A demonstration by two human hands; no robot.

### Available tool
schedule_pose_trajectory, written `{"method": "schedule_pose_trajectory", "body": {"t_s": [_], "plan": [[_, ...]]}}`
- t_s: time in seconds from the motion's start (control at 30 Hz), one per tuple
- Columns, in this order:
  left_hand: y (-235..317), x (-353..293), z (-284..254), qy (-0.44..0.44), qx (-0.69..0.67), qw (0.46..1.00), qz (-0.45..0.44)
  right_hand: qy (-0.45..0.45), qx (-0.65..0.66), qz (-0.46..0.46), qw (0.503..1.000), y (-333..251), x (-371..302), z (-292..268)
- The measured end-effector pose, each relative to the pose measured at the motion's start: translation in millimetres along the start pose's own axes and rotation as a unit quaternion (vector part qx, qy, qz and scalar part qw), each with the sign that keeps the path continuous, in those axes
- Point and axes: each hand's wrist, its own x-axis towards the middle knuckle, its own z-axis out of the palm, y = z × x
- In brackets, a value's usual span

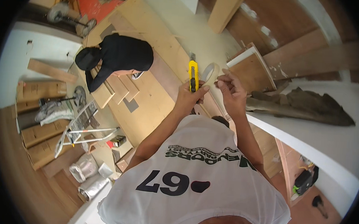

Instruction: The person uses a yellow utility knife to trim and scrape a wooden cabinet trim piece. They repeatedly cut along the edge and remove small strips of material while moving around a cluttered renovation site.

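My left hand (189, 97) is closed around a yellow utility knife (193, 74), its metal tip pointing up and away from me. Its thumb also presses at the lower edge of a roll of cream masking tape (208, 71), which stands upright just right of the knife. On the roll's right side, my right hand (233, 92) has its fingers bent, thumb and fingertips pinched at the tape. Whether a loose tape end is between them is too small to make out. Both hands are held up in front of my white shirt.
A crouching person in black (127, 54) leans over wooden boards (117, 88) at the left. To the right, a dark cloth (305, 104) lies on a white ledge (308, 141). A folding metal stand (85, 129), cardboard boxes (44, 141) and a fan (58, 14) stand farther left.
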Motion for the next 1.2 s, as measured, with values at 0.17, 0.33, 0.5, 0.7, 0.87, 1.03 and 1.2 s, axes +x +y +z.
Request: {"method": "schedule_pose_trajectory", "body": {"t_s": [0.17, 0.33, 0.5, 0.7, 0.87, 1.03, 1.2], "plan": [[18.2, 22.6, -26.8, 0.021, -0.005, 1.0, -0.007, -0.081, -0.177, 0.025, 0.981, 6.7, 48.6, 21.1], [21.0, 54.4, -32.0, 0.052, 0.028, 0.998, -0.025, -0.049, -0.127, 0.063, 0.989, 24.0, 85.9, 37.4], [33.3, 103.7, -32.0, 0.057, 0.061, 0.996, -0.028, -0.099, -0.134, 0.133, 0.977, 39.2, 156.1, 21.4], [46.2, 146.6, -36.8, 0.077, 0.023, 0.997, 0.021, -0.199, -0.255, -0.04, 0.945, 64.2, 208.9, 29.9], [56.0, 180.7, -31.8, 0.139, 0.062, 0.988, -0.004, -0.25, -0.184, 0.116, 0.944, 60.9, 253.0, 42.8], [82.5, 218.5, -56.5, 0.183, 0.046, 0.982, -0.011, -0.336, -0.161, 0.185, 0.909, 57.7, 302.0, 79.0], [131.5, 275.4, -105.8, 0.184, 0.005, 0.983, 0.005, -0.362, -0.198, 0.097, 0.905, 54.6, 366.2, 143.4]]}}
